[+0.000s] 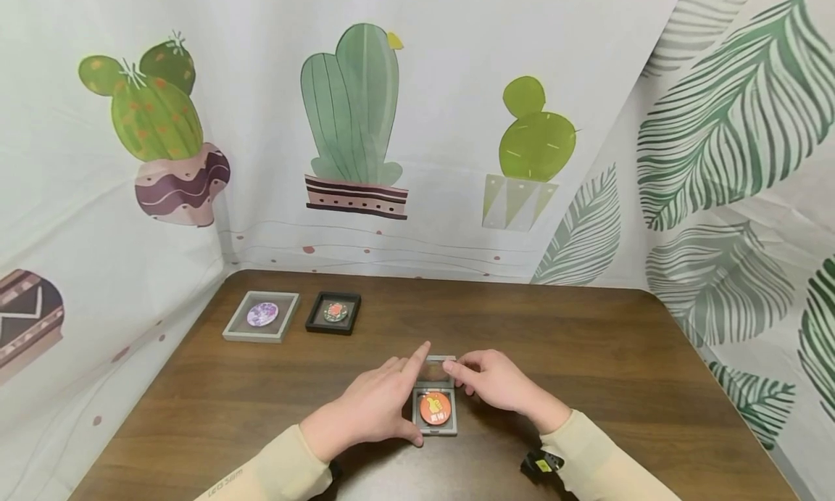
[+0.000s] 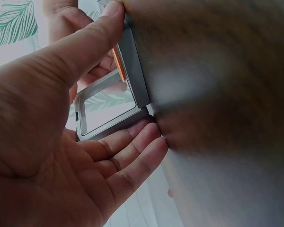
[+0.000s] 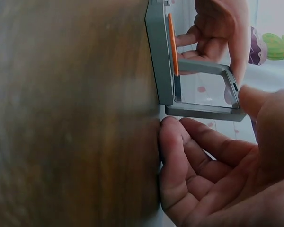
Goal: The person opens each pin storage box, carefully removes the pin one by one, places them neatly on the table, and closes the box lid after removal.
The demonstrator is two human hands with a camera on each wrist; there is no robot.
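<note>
Grey plastic rims the hinged display frame (image 1: 446,432) that lies on the brown wooden table (image 1: 587,327) in front of the person, spread apart between both hands. An orange badge (image 1: 435,408) with a yellow thumbs-up and white lettering sits on its base half, so placing the badge looks done to me. The clear-windowed lid (image 1: 430,371) stands roughly upright at the hinge, not yet down over it; closing seems the part left.

The left hand (image 1: 372,403) is spread wide, its thumb touching the base's near edge and its fingers reaching beside and behind the lid. The right hand (image 1: 502,385) pinches the lid's edge, fingers curled.

Further back, a larger grey frame (image 1: 253,338) with a purple badge (image 1: 262,314) and a black frame (image 1: 329,330) with a red-and-green badge (image 1: 335,312) both appear finished.
</note>
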